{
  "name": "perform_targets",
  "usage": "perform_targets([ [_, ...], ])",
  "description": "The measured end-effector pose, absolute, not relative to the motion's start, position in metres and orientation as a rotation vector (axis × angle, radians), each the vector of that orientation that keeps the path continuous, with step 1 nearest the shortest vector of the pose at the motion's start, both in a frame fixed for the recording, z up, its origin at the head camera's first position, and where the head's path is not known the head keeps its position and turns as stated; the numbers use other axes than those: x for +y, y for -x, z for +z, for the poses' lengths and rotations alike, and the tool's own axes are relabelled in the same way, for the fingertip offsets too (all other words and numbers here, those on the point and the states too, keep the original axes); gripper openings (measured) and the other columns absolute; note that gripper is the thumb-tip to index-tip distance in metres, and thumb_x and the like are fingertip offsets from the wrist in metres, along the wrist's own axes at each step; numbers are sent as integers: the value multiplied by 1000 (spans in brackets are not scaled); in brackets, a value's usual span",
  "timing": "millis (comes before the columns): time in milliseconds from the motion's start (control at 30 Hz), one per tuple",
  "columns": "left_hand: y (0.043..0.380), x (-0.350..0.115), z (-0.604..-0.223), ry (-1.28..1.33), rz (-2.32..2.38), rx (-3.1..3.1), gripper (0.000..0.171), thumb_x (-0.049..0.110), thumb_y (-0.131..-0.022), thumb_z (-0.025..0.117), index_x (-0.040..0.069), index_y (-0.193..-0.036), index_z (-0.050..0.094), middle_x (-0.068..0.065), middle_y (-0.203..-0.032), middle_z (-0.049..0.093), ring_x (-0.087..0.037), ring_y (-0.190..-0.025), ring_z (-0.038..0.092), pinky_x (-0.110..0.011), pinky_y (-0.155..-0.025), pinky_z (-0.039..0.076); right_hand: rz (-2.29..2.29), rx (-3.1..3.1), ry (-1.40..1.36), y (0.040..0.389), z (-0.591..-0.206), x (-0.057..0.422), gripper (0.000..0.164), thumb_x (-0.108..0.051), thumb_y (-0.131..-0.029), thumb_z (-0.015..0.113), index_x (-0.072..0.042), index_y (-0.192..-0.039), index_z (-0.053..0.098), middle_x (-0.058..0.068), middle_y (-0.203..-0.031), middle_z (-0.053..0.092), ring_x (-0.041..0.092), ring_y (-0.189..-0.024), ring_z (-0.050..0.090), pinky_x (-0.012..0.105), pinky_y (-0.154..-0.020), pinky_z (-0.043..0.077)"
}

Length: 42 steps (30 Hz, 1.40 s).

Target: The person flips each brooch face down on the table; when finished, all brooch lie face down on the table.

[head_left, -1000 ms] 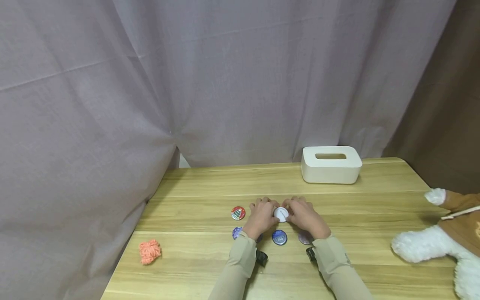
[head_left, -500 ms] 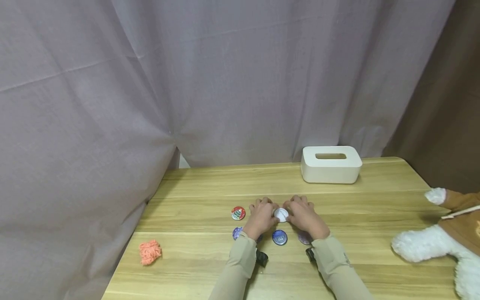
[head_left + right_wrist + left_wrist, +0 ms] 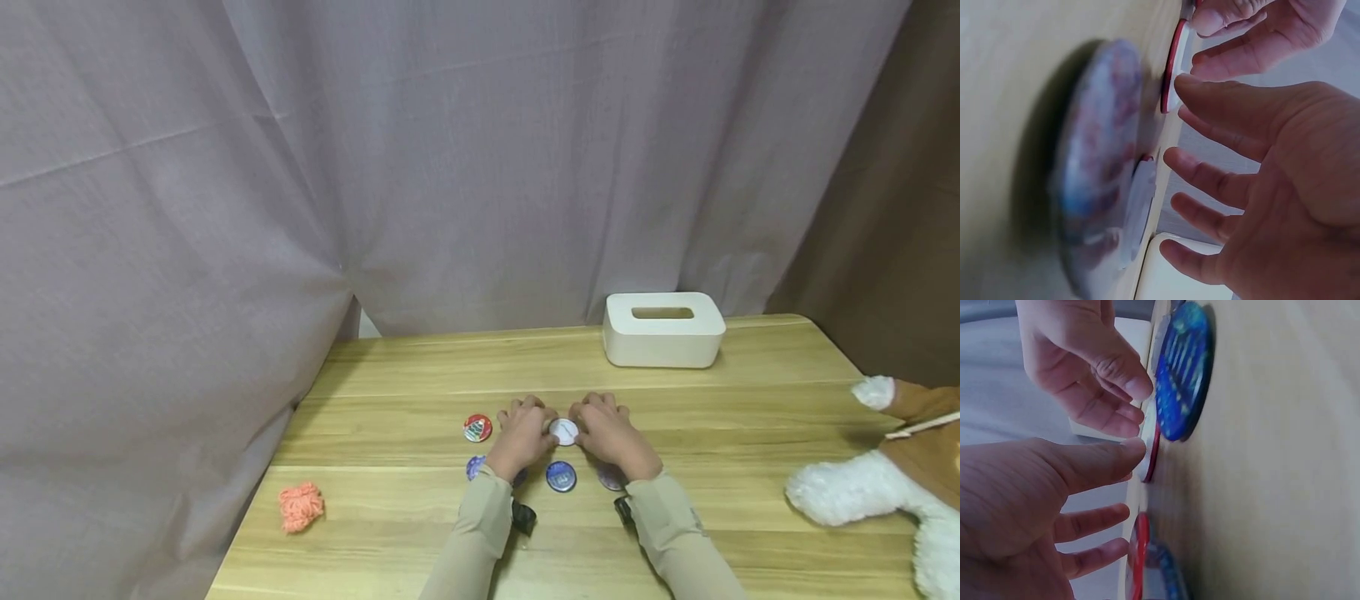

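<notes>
A round pin badge (image 3: 564, 432) lies on the table with its white back and pin facing up. My left hand (image 3: 522, 435) holds its left edge between thumb and forefinger, while my right hand (image 3: 611, 433) does the same at the right edge. In the left wrist view the badge (image 3: 1150, 450) shows a red rim under the thumb tip; the right wrist view shows that rim on the badge (image 3: 1175, 65) too. A blue badge (image 3: 561, 477) lies just in front. Under my right wrist a purplish badge (image 3: 611, 477) is partly hidden.
Left of my hands lie a red badge with a tree (image 3: 477, 428) and a partly covered purple badge (image 3: 476, 467). A white tissue box (image 3: 663, 333) stands behind, a coral yarn bundle (image 3: 301, 507) lies far left, and a plush toy (image 3: 855, 492) sits at right.
Both hands stay around the white-backed badge with hardly any movement. The whole view shifts very slightly.
</notes>
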State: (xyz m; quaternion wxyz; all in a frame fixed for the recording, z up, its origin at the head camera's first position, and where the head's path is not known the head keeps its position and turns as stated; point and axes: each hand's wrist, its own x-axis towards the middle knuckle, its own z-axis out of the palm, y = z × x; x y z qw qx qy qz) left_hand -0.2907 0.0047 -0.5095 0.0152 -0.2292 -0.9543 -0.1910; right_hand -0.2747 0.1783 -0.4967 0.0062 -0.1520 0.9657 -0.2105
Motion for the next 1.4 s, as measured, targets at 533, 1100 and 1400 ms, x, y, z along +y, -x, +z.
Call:
perform_targets([
  [533,288,-18,-502,677,-701,-2961,37,30,-91,74,9,-121,72,-10,-127,64,-33,-113,57,-51,-85,41,-688,3041,521,274,-486,166,28,-9,-86,74,-2,-113,69,17,-113,61,43,-113,48,65,-91,37],
  [1100,289,-52,-497,614,-720,-2970,46,28,-83,75,7,-123,70,-10,-128,64,-32,-113,54,-49,-84,36,-733,3033,624,279,-475,138,33,-8,-81,73,0,-112,69,13,-107,61,42,-115,48,65,-91,37],
  [1400,286,-59,-497,586,-726,-3007,43,27,-83,79,6,-120,71,-13,-129,62,-36,-116,52,-57,-89,38,-721,3018,635,281,-482,125,32,-8,-81,78,0,-110,69,13,-109,62,41,-113,48,64,-91,37],
])
